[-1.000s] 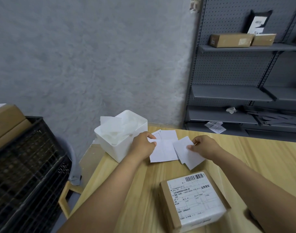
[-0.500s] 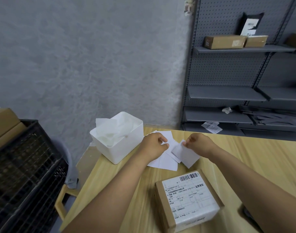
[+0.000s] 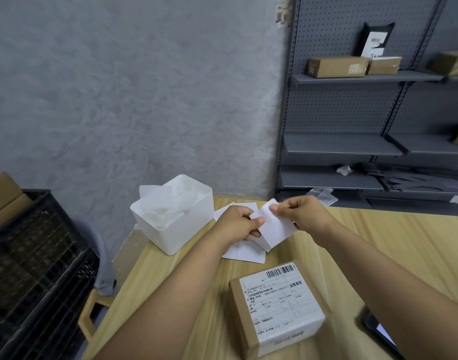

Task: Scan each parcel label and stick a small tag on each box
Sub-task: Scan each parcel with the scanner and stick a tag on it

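A brown cardboard parcel point(image 3: 274, 310) with a white barcode label on top lies on the wooden table point(image 3: 378, 250), near me. Beyond it, both hands hold a white sticker sheet point(image 3: 274, 229) lifted off the table. My left hand point(image 3: 238, 222) pinches its left edge with thumb on top. At the sheet's upper corner, my right hand point(image 3: 303, 214) pinches with fingertips. More white sheets point(image 3: 243, 253) lie flat underneath.
A white plastic bin point(image 3: 181, 229) holding crumpled white backing paper stands at the table's far left corner. A black crate point(image 3: 35, 268) sits left of the table. Grey shelving point(image 3: 352, 149) with cardboard boxes is behind. A dark phone point(image 3: 378, 331) lies by my right forearm.
Both hands went from pressing sheets on the table to lifting one white sheet between them. They moved closer together and the sheet now tilts above the pile.
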Demonstrator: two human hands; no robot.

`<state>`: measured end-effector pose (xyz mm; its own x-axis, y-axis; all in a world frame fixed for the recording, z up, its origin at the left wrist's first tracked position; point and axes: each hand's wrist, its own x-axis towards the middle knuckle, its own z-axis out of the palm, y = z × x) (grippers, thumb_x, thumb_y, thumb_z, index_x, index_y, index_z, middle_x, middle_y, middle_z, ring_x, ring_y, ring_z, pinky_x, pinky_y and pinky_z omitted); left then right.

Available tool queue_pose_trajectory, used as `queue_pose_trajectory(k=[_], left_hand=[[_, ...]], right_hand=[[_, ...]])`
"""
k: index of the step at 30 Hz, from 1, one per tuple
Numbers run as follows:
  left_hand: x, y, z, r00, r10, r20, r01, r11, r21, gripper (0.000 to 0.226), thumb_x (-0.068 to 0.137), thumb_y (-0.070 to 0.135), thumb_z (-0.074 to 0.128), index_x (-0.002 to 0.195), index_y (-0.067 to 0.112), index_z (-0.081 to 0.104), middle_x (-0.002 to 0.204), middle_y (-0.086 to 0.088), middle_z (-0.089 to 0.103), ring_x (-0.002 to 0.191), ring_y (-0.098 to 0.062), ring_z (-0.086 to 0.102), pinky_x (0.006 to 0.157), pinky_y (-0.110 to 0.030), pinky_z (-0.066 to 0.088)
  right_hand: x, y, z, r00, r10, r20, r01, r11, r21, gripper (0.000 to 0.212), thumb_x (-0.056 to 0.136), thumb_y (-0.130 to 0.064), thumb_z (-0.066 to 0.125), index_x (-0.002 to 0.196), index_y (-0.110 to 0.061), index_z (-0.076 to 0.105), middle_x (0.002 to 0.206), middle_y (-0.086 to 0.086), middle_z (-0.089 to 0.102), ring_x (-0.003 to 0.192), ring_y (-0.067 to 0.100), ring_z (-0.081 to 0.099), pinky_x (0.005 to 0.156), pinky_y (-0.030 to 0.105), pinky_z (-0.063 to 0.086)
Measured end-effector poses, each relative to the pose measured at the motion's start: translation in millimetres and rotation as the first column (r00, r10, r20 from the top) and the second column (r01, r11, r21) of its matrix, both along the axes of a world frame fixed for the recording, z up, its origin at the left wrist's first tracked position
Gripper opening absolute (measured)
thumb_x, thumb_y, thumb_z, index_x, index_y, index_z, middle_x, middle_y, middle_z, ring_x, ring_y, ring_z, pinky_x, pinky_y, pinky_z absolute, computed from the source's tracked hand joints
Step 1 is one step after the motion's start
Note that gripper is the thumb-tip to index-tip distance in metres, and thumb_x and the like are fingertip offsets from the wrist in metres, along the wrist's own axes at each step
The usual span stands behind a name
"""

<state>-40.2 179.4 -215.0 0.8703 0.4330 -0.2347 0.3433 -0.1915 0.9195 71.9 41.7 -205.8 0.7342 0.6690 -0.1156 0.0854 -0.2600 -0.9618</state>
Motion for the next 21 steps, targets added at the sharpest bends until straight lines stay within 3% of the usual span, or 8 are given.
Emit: queue_pose_trajectory(k=[3, 7, 9, 11, 13, 17, 19, 21], left_hand=[[-0.1, -4.0, 1.7, 0.999, 0.028, 0.025, -0.026, 0.995, -0.100, 0.013, 0.092, 0.024, 0.065, 0.096, 0.012, 0.063, 0.094, -0.004, 0.070, 0.077, -0.009, 0.068, 0.067, -0.019, 0.052], [-1.4, -8.0, 3.1, 0.990, 0.130, 0.053, -0.121, 0.982, -0.148, 0.036, 0.082, 0.032, 0.075, 0.109, 0.016, 0.058, 0.097, -0.001, 0.069, 0.085, -0.013, 0.068, 0.071, -0.023, 0.055], [-1.0, -9.2, 4.9, 0.985, 0.163, 0.052, -0.159, 0.984, -0.079, 0.041, 0.077, 0.039, 0.078, 0.107, 0.021, 0.056, 0.100, 0.001, 0.065, 0.089, -0.014, 0.066, 0.072, -0.025, 0.054], [0.4, -12.3, 6.9, 0.987, 0.127, 0.096, -0.119, 0.989, -0.082, 0.037, 0.077, 0.038, 0.078, 0.103, 0.025, 0.056, 0.096, -0.001, 0.066, 0.077, -0.009, 0.066, 0.063, -0.020, 0.054], [2.1, -15.9, 10.4, 0.984, 0.079, 0.158, -0.059, 0.990, -0.128, 0.029, 0.080, 0.029, 0.077, 0.101, 0.025, 0.057, 0.088, -0.004, 0.066, 0.069, -0.008, 0.066, 0.060, -0.021, 0.054], [2.3, -16.5, 14.7, 0.969, 0.078, 0.235, -0.033, 0.981, -0.192, 0.017, 0.088, 0.015, 0.068, 0.103, 0.014, 0.060, 0.084, -0.009, 0.068, 0.075, -0.016, 0.070, 0.066, -0.028, 0.059], [1.6, -14.2, 15.6, 0.966, 0.110, 0.232, -0.056, 0.972, -0.228, 0.016, 0.091, 0.021, 0.065, 0.099, 0.008, 0.062, 0.085, -0.012, 0.069, 0.080, -0.021, 0.072, 0.068, -0.030, 0.060], [2.2, -12.1, 18.3, 0.974, 0.155, 0.165, -0.112, 0.964, -0.243, 0.029, 0.094, 0.036, 0.058, 0.087, 0.008, 0.064, 0.084, -0.011, 0.069, 0.082, -0.023, 0.072, 0.068, -0.032, 0.060]], right_hand=[[-0.5, 0.5, 3.2, 0.999, -0.039, 0.021, 0.039, 0.999, 0.000, 0.037, 0.073, -0.032, 0.081, 0.058, -0.012, 0.053, 0.052, -0.005, 0.050, 0.047, 0.008, 0.041, 0.046, 0.018, 0.031], [-0.1, -1.3, 2.9, 0.997, -0.053, 0.055, 0.054, 0.998, -0.013, 0.042, 0.071, -0.033, 0.083, 0.055, -0.017, 0.047, 0.056, -0.002, 0.049, 0.051, 0.012, 0.041, 0.048, 0.022, 0.030], [-0.8, -2.1, 3.2, 0.997, -0.064, 0.050, 0.064, 0.998, 0.000, 0.041, 0.071, -0.032, 0.083, 0.058, -0.016, 0.047, 0.059, -0.001, 0.053, 0.053, 0.012, 0.046, 0.049, 0.022, 0.033], [-3.2, -2.3, 5.7, 0.998, -0.059, 0.031, 0.059, 0.998, 0.020, 0.040, 0.072, -0.031, 0.082, 0.060, -0.017, 0.047, 0.059, -0.002, 0.056, 0.052, 0.010, 0.049, 0.045, 0.018, 0.036], [-5.5, -2.3, 7.7, 0.999, -0.039, -0.007, 0.040, 0.998, 0.053, 0.039, 0.074, -0.031, 0.080, 0.062, -0.016, 0.047, 0.062, 0.000, 0.057, 0.053, 0.012, 0.050, 0.046, 0.020, 0.038], [-6.2, -4.9, 10.4, 0.981, 0.000, -0.196, 0.034, 0.985, 0.172, 0.034, 0.080, -0.033, 0.073, 0.065, -0.015, 0.049, 0.074, 0.010, 0.055, 0.059, 0.018, 0.052, 0.051, 0.027, 0.041], [-4.1, -6.1, 11.6, 0.974, -0.029, -0.225, 0.070, 0.982, 0.176, 0.034, 0.086, -0.035, 0.066, 0.066, -0.015, 0.047, 0.073, 0.010, 0.055, 0.057, 0.018, 0.049, 0.051, 0.026, 0.040], [-0.4, -7.9, 11.8, 0.974, -0.065, -0.219, 0.099, 0.984, 0.147, 0.031, 0.089, -0.034, 0.063, 0.071, -0.012, 0.051, 0.073, 0.010, 0.062, 0.057, 0.019, 0.054, 0.051, 0.026, 0.045]])
